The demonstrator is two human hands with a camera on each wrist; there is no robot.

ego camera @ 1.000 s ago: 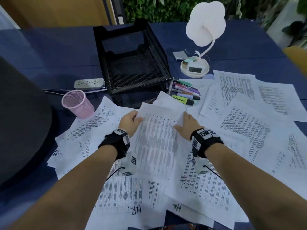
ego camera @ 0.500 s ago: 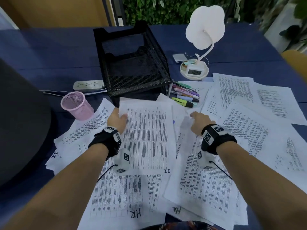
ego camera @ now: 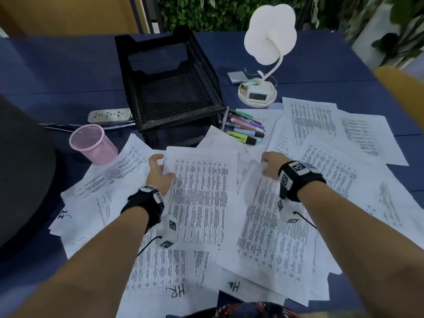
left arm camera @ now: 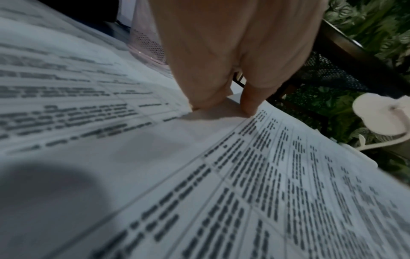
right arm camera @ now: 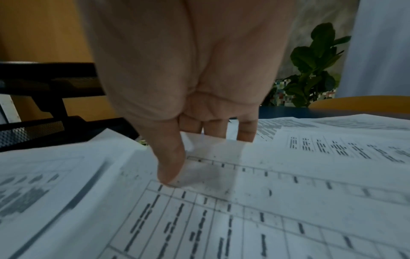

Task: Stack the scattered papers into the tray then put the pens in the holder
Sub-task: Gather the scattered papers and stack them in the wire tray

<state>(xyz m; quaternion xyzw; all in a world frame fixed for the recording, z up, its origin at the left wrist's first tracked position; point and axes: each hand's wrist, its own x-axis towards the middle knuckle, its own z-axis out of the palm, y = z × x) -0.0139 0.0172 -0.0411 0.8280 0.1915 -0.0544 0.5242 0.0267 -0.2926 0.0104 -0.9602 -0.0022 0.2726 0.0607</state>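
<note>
In the middle of the frame, the left hand [ego camera: 158, 174] pinches the table-printed sheet [ego camera: 202, 198] and the right hand [ego camera: 271, 165] pinches another paper's corner [right arm camera: 213, 149], below the black mesh tray [ego camera: 169, 88].

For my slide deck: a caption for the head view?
Both hands gathering printed sheets before an empty black tray.

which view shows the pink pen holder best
The head view: the pink pen holder stands whole and upright, left of the black tray. The left wrist view catches only a blurred mesh strip behind the left hand; the right wrist view shows none.
</note>
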